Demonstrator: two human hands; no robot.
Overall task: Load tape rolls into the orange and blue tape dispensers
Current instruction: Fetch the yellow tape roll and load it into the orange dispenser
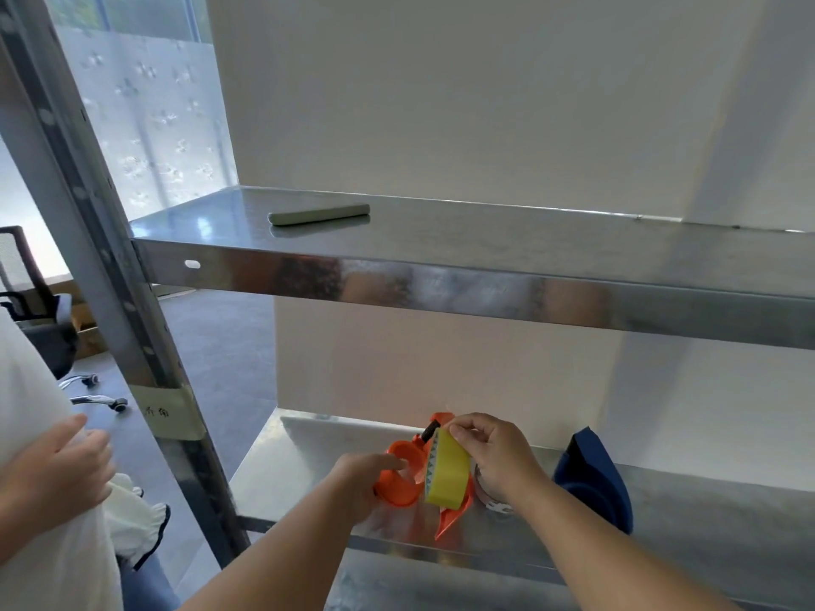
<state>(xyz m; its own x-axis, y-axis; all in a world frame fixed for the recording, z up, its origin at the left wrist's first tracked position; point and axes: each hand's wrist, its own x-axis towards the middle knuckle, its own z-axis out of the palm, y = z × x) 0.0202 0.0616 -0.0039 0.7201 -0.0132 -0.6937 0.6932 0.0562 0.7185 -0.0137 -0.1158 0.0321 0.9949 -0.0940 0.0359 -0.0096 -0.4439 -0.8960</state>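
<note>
- Two bare hands work at the lower shelf (308, 443) of a galvanised steel rack, its surface shiny and faintly mottled.
- The left hand (359, 480) curls round the round hub end of the orange tape dispenser (399, 478), a smooth moulded plastic piece lying on the shelf with its pointed handle toward the front edge.
- The right hand (498, 456) pinches the top edge of a yellow tape roll (447, 471) between thumb and forefinger, the other fingers bent; the roll stands on edge against the dispenser, a glossy wide band with a zigzag pattern along its rim.
- A black ribbed roller shows at the dispenser's far end, just above the roll.
- The blue tape dispenser (595, 474) sits on the same shelf to the right, near the wrist but apart from it, dark and curved with a peaked top.
- Under the right wrist lies a pale roll-like thing (494, 500), mostly hidden; I cannot tell what it is.
- On the upper shelf (485, 275) rests a flat, pale green bar with rounded ends (318, 213), mirrored in the metal.
- At far left, another person's hand (57, 460) rests against white cloth, beside the rack's perforated grey upright (110, 266), which carries a strip of cream tape with writing (170, 418).
</note>
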